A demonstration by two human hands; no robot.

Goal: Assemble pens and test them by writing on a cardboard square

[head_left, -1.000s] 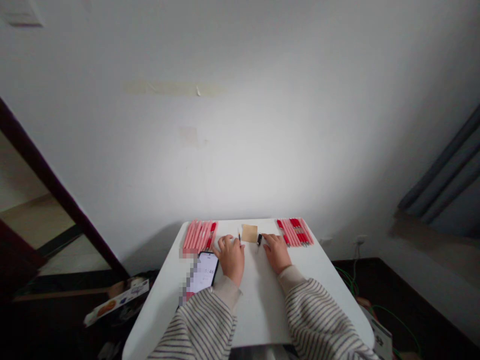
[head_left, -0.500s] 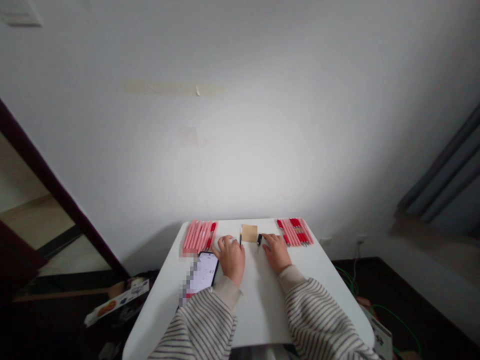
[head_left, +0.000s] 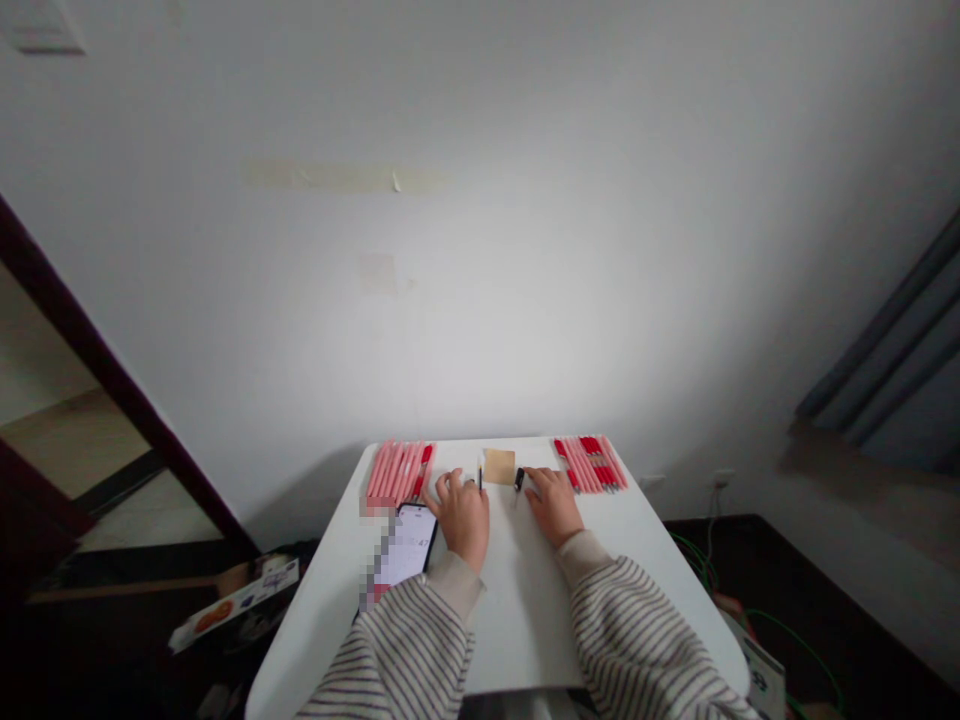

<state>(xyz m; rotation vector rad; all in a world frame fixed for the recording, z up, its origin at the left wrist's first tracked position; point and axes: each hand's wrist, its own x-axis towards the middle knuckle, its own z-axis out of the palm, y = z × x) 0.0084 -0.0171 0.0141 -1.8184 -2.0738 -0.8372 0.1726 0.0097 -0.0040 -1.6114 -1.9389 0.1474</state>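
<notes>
My left hand rests on the white table, fingers spread and slightly bent. By its thumb side is a thin dark stick-like piece with a pale tip, too small to name. My right hand lies palm down with its fingers apart. The index fingertip is at or just beside a small black piece with a thin clear or metal end; whether they touch I cannot tell. Between the hands, farther back, lies a tan square pad, perhaps sticky notes.
A row of pink and red pens lies at the back left, another row of pens at the back right. A lit phone lies beside my left wrist. The wall rises behind the table.
Both hands stay in place. The digits on the phone screen have changed.
</notes>
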